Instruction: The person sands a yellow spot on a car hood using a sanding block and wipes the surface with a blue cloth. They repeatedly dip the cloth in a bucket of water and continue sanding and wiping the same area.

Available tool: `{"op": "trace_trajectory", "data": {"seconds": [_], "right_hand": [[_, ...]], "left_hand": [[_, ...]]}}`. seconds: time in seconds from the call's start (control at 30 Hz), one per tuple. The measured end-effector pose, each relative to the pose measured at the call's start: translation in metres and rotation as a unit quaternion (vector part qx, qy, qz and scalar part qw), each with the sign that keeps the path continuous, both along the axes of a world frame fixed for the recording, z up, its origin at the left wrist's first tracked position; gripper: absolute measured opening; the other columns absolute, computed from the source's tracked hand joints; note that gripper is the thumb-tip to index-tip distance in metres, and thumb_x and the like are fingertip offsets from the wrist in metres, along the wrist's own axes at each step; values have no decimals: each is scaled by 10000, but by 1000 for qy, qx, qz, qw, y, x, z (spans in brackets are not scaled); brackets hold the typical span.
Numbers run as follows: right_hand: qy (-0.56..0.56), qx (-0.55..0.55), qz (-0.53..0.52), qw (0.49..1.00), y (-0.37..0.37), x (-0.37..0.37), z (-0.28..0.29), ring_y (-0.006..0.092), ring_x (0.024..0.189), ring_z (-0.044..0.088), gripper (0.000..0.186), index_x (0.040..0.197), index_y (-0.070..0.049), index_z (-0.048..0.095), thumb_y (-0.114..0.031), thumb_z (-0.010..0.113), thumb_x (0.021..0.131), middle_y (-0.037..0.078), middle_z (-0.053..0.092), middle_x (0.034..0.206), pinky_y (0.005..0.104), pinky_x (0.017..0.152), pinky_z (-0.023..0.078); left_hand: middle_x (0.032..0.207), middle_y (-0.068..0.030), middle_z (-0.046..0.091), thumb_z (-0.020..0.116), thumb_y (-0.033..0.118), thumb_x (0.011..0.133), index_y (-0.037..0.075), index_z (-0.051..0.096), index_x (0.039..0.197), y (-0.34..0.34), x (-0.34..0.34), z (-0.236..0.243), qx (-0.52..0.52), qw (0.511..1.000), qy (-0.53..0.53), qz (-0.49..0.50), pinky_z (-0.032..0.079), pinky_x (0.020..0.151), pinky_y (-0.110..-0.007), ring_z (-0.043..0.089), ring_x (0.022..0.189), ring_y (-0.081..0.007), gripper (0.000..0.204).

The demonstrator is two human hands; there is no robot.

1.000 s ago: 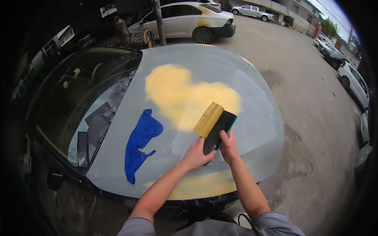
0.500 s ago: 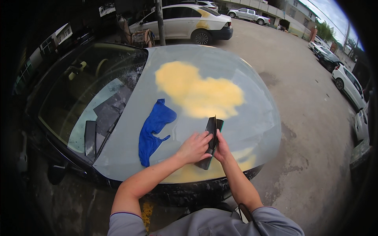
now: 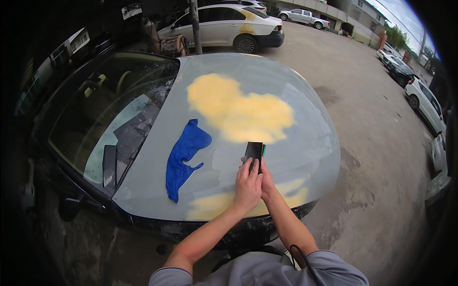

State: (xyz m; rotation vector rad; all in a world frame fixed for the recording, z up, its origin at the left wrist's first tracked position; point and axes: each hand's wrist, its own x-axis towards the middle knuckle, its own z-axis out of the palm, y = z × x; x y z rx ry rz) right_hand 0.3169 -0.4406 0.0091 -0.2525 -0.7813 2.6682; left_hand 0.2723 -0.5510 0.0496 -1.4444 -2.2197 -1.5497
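My left hand lies with its fingers over the top of a black flat block with a green edge, which looks like a sanding block with a dark sheet on it. My right hand holds the same block from the right and underneath, partly hidden by the left. The block is over the grey car hood, below a large pale yellow patch. A crumpled blue cloth lies on the hood to the left of my hands. A second yellow patch shows along the hood's near edge.
The windshield has dark sheets on it at left. Behind the hood are a white sedan, a pole and a pickup. Parked cars line the right side of the paved ground.
The yellow-brown curled sheet on the block is folded over, leaving a black face on top. My left hand has moved its fingers up onto the block, and both hands sit closer together.
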Motion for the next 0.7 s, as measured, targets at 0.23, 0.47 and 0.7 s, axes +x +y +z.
{"op": "trace_trajectory", "data": {"seconds": [0.23,0.47,0.7], "right_hand": [[96,-15,80,992,13,14,27,311,1522,537,836,1695,-57,434,-694,428,1154,146,515,1701,517,1250,473],[43,3,93,995,33,27,34,241,1395,633,588,1592,-93,550,-510,551,1178,71,651,1512,451,1176,520],[-97,332,33,938,43,30,57,276,1576,462,708,1732,-59,383,-492,505,1186,115,494,1701,443,1299,371]], "left_hand": [[1534,-280,582,746,160,964,-29,655,1493,-5,9,30,3,995,99,27,419,1233,-564,534,1437,-495,570],[1457,-205,616,771,172,982,52,690,1455,10,-22,48,69,996,64,4,459,1169,-536,566,1365,-442,494],[1418,-101,670,839,126,953,90,698,1376,32,-80,79,19,986,-107,-124,537,1146,-448,667,1295,-279,447]]}}
